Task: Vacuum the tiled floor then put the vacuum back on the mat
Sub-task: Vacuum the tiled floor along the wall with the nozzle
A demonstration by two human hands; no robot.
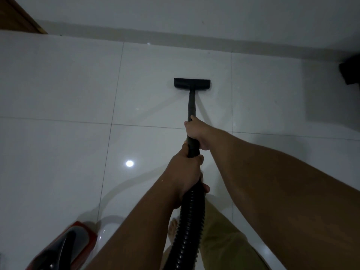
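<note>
Both hands grip the black wand [191, 106], right hand [195, 133] ahead, left hand [186, 170] behind for leverage, steering the nozzle [192, 83] toward twelve o'clock across the floor [68, 84]

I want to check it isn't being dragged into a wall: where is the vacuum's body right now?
In the head view the red vacuum body sits on the tiled floor at the bottom left, just left of the person's left forearm, far from the wall.

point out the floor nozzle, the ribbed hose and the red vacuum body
floor nozzle [192, 83]: head view, middle of the flat black head
ribbed hose [188, 227]: head view, mid-length of the corrugated tube
red vacuum body [85, 233]: head view, its red casing at lower left
</note>
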